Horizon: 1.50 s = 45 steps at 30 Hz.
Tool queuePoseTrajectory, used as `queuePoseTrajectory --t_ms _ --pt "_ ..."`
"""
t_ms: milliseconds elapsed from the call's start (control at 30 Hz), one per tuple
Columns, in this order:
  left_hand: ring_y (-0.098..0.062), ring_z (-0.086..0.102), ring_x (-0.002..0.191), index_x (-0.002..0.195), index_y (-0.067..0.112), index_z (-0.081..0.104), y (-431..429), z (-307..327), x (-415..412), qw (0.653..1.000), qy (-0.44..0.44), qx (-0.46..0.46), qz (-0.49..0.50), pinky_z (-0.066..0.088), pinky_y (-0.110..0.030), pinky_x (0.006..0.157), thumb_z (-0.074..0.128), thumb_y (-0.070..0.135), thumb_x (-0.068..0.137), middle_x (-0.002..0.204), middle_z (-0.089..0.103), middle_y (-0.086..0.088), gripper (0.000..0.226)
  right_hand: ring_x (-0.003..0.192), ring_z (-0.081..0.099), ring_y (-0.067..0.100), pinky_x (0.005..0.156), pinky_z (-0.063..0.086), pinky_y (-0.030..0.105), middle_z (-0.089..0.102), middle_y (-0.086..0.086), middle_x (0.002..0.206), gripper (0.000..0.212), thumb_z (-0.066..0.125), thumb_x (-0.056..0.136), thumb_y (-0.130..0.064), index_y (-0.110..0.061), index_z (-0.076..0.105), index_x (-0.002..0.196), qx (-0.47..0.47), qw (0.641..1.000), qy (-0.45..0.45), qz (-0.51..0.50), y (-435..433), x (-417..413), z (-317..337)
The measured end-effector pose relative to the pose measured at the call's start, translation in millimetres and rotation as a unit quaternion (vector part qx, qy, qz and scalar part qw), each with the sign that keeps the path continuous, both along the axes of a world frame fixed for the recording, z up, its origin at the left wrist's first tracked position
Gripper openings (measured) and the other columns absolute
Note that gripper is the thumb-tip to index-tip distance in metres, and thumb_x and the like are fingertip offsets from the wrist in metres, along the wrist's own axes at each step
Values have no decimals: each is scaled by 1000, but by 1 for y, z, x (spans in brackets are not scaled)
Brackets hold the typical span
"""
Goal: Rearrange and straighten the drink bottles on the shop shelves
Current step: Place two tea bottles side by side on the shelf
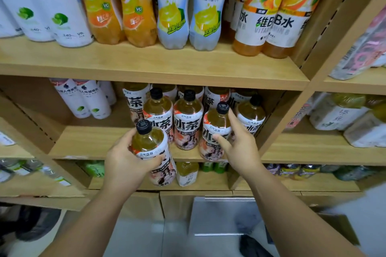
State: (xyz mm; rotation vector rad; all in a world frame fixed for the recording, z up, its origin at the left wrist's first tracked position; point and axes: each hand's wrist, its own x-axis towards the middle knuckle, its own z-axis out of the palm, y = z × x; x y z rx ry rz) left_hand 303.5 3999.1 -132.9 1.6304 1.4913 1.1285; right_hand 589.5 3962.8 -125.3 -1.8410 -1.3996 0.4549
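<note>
My left hand [123, 160] grips an iced tea bottle [153, 148] with a black cap, held off the middle shelf [87, 142] in front of its edge. My right hand [240, 144] holds a second iced tea bottle [215, 129] that stands at the shelf's front, thumb on the label and forefinger up by the neck. More of the same tea bottles [187, 119] stand in rows just behind them.
White lime bottles [92, 98] stand at the middle shelf's back left, with bare board in front. The top shelf [146, 62] carries white, orange, lemon and vitamin bottles. A wooden upright [292, 106] bounds the bay on the right. Small bottles [187, 173] sit below.
</note>
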Motion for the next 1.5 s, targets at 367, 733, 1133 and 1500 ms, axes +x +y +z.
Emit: queuePoseTrajectory --t_ms 367,733,1133,1500 --pt "16 64 90 100 74 55 8 -11 -5 1000 -11 -16 -15 51 -19 69 97 27 53 100 66 40 79 99 65 17 75 53 27 63 -3 109 62 90 74 -41 -25 47 116 8 978 63 -199 0 -35 -27" --pt "-4 71 98 126 44 61 16 -19 -34 999 -6 -23 26 60 -37 88 99 25 55 108 75 17 83 109 68 19 89 52 29 73 0 119 62 83 85 -35 -18 57 138 18 978 46 -202 15 -32 -37" --pt "11 65 94 124 54 57 19 -15 -41 999 -9 -17 29 55 -22 76 99 31 52 105 70 30 86 114 63 22 92 53 33 67 2 123 71 91 73 -41 -16 56 130 -8 973 51 -223 11 -44 -48" --pt "8 69 95 114 63 59 16 7 -51 1000 -27 8 -1 59 -30 80 95 40 51 106 71 32 76 121 62 29 103 50 39 65 8 133 49 74 93 -26 -15 57 138 -42 968 76 -236 29 -47 -56"
